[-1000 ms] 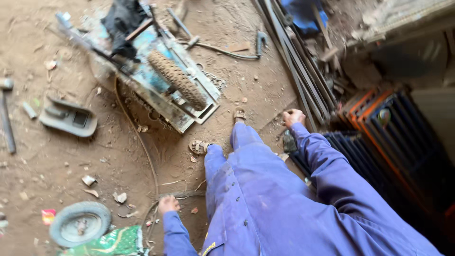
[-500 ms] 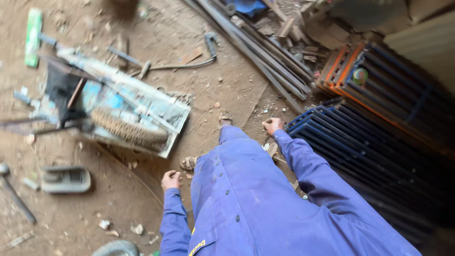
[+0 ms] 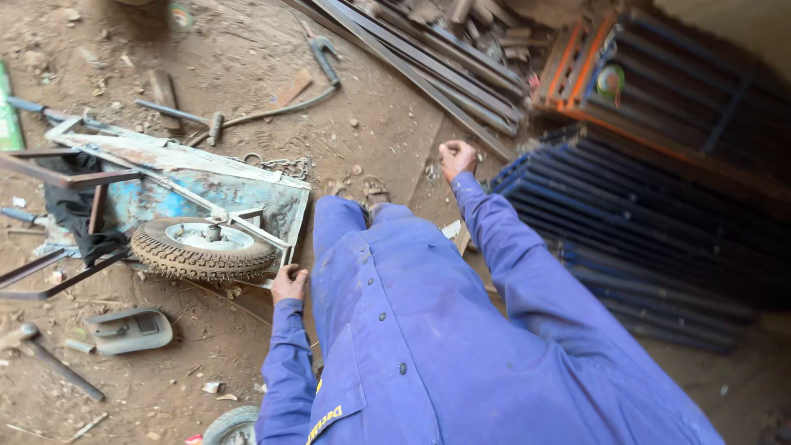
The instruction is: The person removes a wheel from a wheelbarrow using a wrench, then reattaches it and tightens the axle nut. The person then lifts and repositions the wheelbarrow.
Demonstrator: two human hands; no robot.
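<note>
**Two hands low over a dirt floor, beside an overturned wheelbarrow**

The person wears a blue overall [image 3: 428, 330] and looks down at the dirt floor [image 3: 247, 49]. The left hand [image 3: 289, 283] is down near the floor, with fingers curled, just beside the corner of the metal frame [image 3: 247, 218] of the wheelbarrow [image 3: 189, 185]; I cannot tell if its grip grasps anything or only touches the frame. The wheelbarrow lies upside down to the left of the person, and its wheel [image 3: 203, 247] with a ribbed tyre points up, near the left hand.

The right hand [image 3: 457, 158] is stretched forward and clenched into a fist, near the floor, just beside the stack of blue metal grilles [image 3: 626, 222]. Whether something small is inside the fist, the picture does not show.

Behind the grilles stands an orange frame [image 3: 568, 70]. Long steel bars [image 3: 428, 62] lie on the floor in front of the right hand. A hammer [image 3: 49, 358] and a grey flat part [image 3: 132, 330] lie on the floor at the left, below the wheel.
</note>
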